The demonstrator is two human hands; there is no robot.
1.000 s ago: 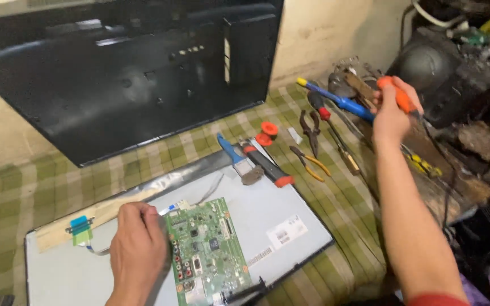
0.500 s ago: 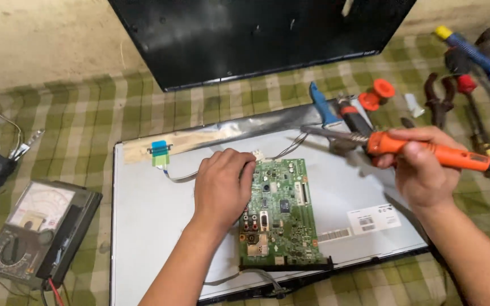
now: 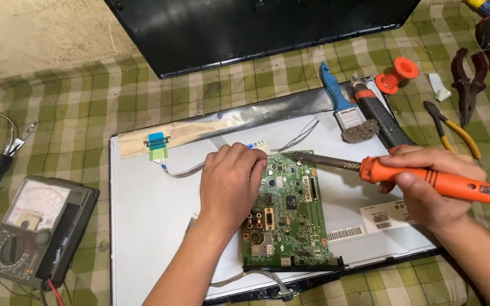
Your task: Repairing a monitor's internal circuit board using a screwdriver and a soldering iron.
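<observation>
A green circuit board [image 3: 290, 215] lies on the white back of a flat display panel [image 3: 154, 226]. My left hand [image 3: 231, 181] rests palm-down on the board's left edge, fingers curled over its top corner. My right hand [image 3: 426, 181] grips an orange-handled soldering iron [image 3: 438, 180]; its dark metal tip reaches left to the board's upper edge, close to my left fingertips. A flat ribbon cable with a blue and green tab [image 3: 157, 146] runs from the panel's top strip toward the board.
An analog multimeter [image 3: 35, 226] sits at the left on the checked cloth. A black monitor back cover [image 3: 256, 28] lies beyond the panel. A blue-handled brush [image 3: 344, 107], a red spool [image 3: 398, 75], pliers [image 3: 466, 79] and screwdrivers lie at the right.
My right hand fetched the soldering iron from the tools at the right and brought its tip to the board's top edge. The view swung left, revealing the multimeter. My left hand stayed on the board.
</observation>
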